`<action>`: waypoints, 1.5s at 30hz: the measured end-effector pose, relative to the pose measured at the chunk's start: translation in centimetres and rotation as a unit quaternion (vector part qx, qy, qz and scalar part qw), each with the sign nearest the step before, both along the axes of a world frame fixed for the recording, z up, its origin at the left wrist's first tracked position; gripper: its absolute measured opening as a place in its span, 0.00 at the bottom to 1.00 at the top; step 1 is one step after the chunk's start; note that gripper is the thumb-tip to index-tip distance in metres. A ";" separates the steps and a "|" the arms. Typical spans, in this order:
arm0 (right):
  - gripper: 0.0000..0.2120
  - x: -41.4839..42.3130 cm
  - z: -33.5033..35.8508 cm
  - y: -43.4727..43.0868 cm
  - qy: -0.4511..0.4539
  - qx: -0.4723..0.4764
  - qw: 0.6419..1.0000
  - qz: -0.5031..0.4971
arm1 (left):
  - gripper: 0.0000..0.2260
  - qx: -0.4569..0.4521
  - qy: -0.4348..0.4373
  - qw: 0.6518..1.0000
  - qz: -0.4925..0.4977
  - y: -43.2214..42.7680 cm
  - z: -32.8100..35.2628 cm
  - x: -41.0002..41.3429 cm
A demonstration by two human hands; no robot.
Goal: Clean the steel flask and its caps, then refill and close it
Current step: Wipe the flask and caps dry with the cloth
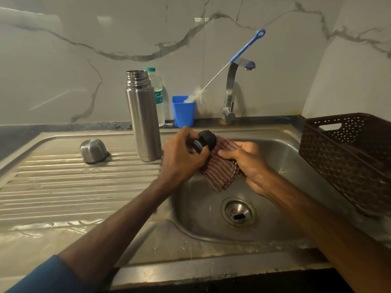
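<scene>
1. Marble wall with grey veins closes the far side.
2. Steel sink has a ribbed, wet drainboard on the left and its basin on the right.
3. Brown perforated basket stands at the right edge of the basin.
4. The steel flask stands upright and uncapped on the drainboard, just left of the hands.
5. The tap rises behind the basin; a bottle brush leans across it from a blue cup.
6. A plastic bottle is partly hidden behind the flask.
7. The right hand grips a striped cloth, pressed against the cap.
8. The left hand curls round the black inner cap, over the basin.
9. The steel outer cap lies mouth down on the drainboard, left of the flask.
</scene>
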State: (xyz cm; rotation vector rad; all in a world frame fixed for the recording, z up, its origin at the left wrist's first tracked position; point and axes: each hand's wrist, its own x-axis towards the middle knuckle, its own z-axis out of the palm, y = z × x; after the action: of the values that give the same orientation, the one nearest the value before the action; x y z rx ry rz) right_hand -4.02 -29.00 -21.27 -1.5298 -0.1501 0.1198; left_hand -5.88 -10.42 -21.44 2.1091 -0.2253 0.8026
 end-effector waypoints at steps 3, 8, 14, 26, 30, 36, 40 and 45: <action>0.10 -0.4 0.3 0.3 -0.036 -0.021 0.999 -0.017 | 0.13 0.001 -0.010 1.000 0.019 0.5 0.0 0.2; 0.05 -0.4 -0.2 0.0 -0.046 -0.091 0.992 -0.069 | 0.13 0.064 0.015 0.998 -0.006 0.0 -0.2 0.0; 0.06 -1.0 0.1 0.9 -0.177 -0.211 0.956 -0.101 | 0.14 0.060 0.028 0.997 0.034 -0.1 -0.2 0.1; 0.17 -1.0 -0.2 1.0 -0.326 -0.254 0.910 -0.045 | 0.13 0.079 0.055 0.995 0.037 -0.4 0.0 -0.2; 0.17 -0.6 -0.2 1.0 -0.335 -0.241 0.910 -0.049 | 0.12 0.090 0.062 0.994 0.025 -0.1 0.0 -0.2; 0.17 -0.4 -0.2 0.7 -0.326 -0.250 0.910 -0.044 | 0.12 0.088 0.060 0.994 0.000 -0.1 0.1 0.2; 0.19 -0.4 0.2 1.0 -0.367 -0.252 0.895 -0.031 | 0.10 0.047 0.077 0.996 -0.020 0.2 0.6 -0.1; 0.16 0.8 0.6 -0.5 -0.171 -0.180 0.968 0.043 | 0.08 0.052 0.111 0.983 -0.138 1.1 0.8 0.1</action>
State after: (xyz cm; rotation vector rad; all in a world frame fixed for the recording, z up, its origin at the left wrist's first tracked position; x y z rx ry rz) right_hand -3.18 -29.55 -20.66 -1.9006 -0.4912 -0.0542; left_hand -5.83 -9.32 -20.62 2.1821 -0.4362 0.3974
